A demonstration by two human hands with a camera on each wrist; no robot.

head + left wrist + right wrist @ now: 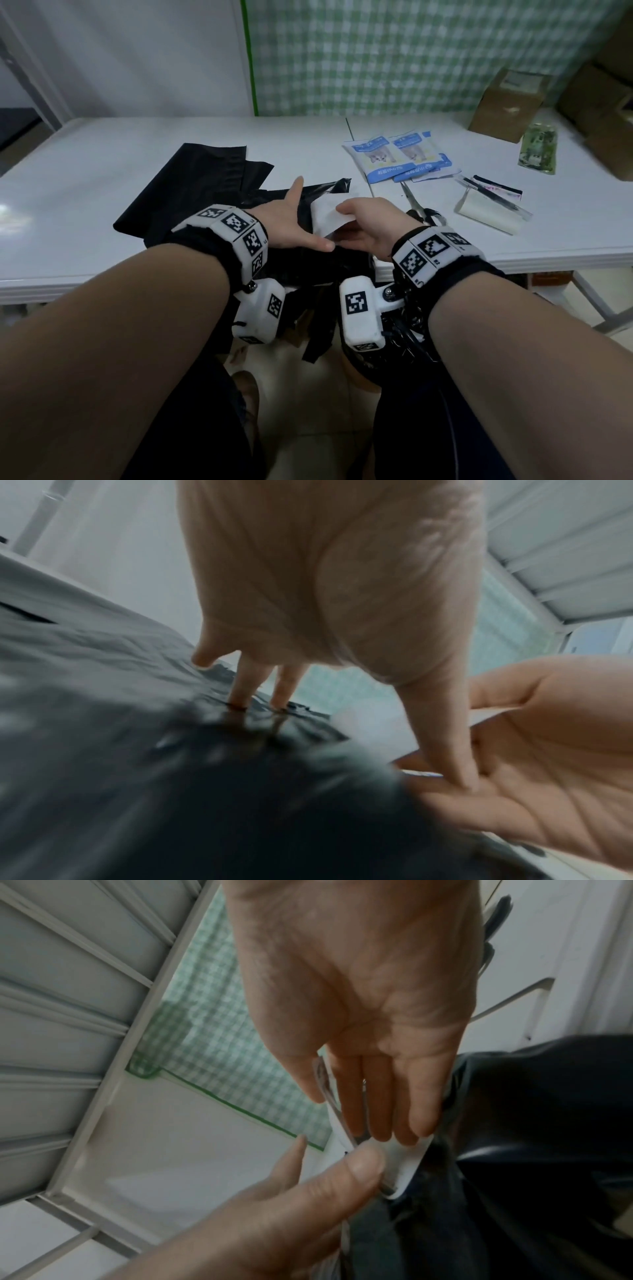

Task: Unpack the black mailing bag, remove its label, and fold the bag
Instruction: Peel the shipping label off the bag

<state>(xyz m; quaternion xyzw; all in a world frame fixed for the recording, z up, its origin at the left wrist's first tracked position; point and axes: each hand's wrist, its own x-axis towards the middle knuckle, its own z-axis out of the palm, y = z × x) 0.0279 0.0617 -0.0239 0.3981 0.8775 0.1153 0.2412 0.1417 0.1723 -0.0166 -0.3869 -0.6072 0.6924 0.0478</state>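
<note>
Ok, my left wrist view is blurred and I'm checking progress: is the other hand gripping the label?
Observer: Yes, the right hand pinches the white label between thumb and fingers.
Operator: Is it off the bag?
Observer: The head view shows it lifted and curling above the black mailing bag; its lower edge is hidden.
Operator: Anything unpacked yet?
Observer: Blue-and-white packets lie on the table, right of the bag.
</note>
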